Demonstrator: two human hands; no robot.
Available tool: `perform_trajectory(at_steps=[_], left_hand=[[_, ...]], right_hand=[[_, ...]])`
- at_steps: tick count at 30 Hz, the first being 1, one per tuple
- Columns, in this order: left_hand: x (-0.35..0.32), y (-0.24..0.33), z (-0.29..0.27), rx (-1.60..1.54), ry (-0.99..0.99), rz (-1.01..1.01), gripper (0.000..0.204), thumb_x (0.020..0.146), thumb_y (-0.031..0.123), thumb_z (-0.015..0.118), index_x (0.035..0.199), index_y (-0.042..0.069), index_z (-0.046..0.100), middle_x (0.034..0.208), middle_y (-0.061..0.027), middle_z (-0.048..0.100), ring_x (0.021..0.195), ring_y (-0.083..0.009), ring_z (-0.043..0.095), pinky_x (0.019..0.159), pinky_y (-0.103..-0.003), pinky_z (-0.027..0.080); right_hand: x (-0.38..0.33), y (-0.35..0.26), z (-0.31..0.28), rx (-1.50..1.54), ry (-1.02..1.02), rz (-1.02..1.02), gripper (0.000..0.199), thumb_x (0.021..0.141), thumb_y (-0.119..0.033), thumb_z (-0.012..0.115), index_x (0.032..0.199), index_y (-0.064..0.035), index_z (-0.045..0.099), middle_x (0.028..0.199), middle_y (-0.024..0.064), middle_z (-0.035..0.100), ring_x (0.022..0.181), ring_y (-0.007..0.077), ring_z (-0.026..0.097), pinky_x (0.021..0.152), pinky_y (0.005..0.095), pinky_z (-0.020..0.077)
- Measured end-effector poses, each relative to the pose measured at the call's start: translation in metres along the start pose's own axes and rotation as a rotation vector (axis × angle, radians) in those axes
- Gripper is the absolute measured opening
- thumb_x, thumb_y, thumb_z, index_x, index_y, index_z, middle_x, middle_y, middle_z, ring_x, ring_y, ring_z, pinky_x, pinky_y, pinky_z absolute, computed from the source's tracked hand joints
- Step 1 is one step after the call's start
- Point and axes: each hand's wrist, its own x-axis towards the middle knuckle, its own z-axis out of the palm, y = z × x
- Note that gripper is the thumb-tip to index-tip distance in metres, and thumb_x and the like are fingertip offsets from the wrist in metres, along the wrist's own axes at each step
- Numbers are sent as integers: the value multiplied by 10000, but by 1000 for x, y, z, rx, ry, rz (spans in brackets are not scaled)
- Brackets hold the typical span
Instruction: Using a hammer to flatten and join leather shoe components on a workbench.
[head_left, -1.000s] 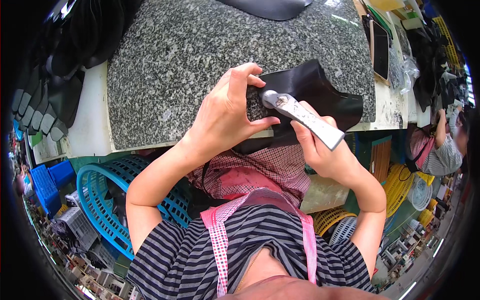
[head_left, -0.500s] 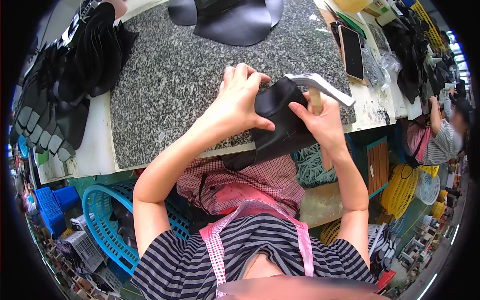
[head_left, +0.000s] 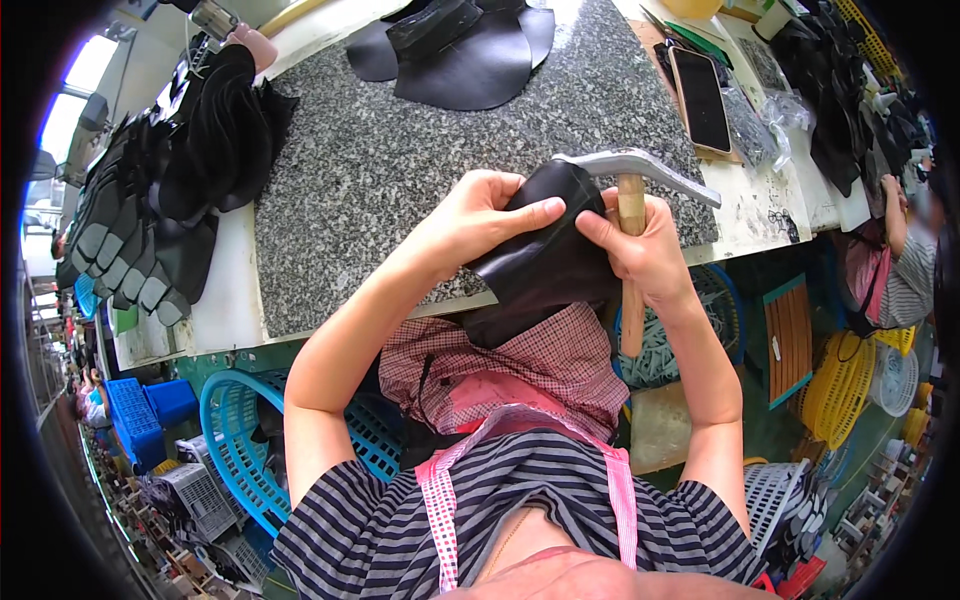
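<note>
At the edge of the speckled granite surface (head_left: 350, 200), a glossy black leather-like piece (head_left: 555, 250), probably supple, best taken by its fold, is pinched by left hand (head_left: 482, 218) and, with a wooden-handled metal hammer (head_left: 632, 203), right hand (head_left: 650, 248).

You are in a workshop, on what looks like a factory floor working leather-like material. Your stone-topped bench (head_left: 350, 210) carries stacks of cut black pieces (head_left: 205, 165), and you have a wooden-handled hammer (head_left: 631, 205) and wear a checked apron (head_left: 500, 360). Around you stand a blue plastic basket (head_left: 222, 440), yellow baskets (head_left: 830, 390) and grey crates (head_left: 200, 500); to your right, a co-worker (head_left: 908, 275) in a striped shirt sits or stands nearby.
</note>
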Motion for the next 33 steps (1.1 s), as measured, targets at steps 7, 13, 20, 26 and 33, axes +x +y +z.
perform_trajectory(at_steps=[7, 13, 20, 26, 33], left_hand=[[-44, -10, 6, -694, -32, -74, 402, 980, 389, 603, 1158, 30, 624, 999, -67, 715, 795, -94, 691, 712, -247, 575], [-66, -24, 6, -789, 49, -258, 415, 956, 409, 632, 1117, 27, 638, 954, -70, 710, 762, -128, 687, 673, -268, 579], [-82, -45, 5, -1109, 160, -364, 282, 954, 264, 656, 1027, -7, 684, 984, -133, 727, 796, -169, 713, 680, -284, 598], [-95, -71, 12, -1494, 180, -177, 317, 971, 71, 528, 1235, -96, 579, 1215, -258, 633, 1048, -320, 674, 969, -452, 547], [-111, -48, 26, -1876, -33, -117, 420, 1029, 194, 413, 1367, -40, 498, 1367, -251, 540, 1236, -368, 561, 1122, -511, 400]], right_hand=[[-17, 9, 0, -86, -202, 155, 289, 830, -147, 815, 959, -41, 579, 577, -94, 464, 436, -4, 375, 388, 207, 239], [-30, 18, 16, -120, -128, -36, 278, 818, -146, 830, 883, -35, 583, 597, -113, 412, 545, -13, 344, 480, 213, 242], [-33, 33, 29, -132, -65, -70, 308, 799, -118, 841, 913, -43, 565, 581, -99, 419, 509, -5, 338, 463, 210, 223], [-30, 33, 44, -135, -27, -102, 295, 813, -136, 835, 891, -45, 565, 579, -101, 409, 508, -6, 335, 463, 205, 222], [-37, 29, 60, -150, -42, -4, 269, 833, -154, 818, 903, -41, 585, 597, -106, 397, 527, -3, 337, 474, 207, 239]])
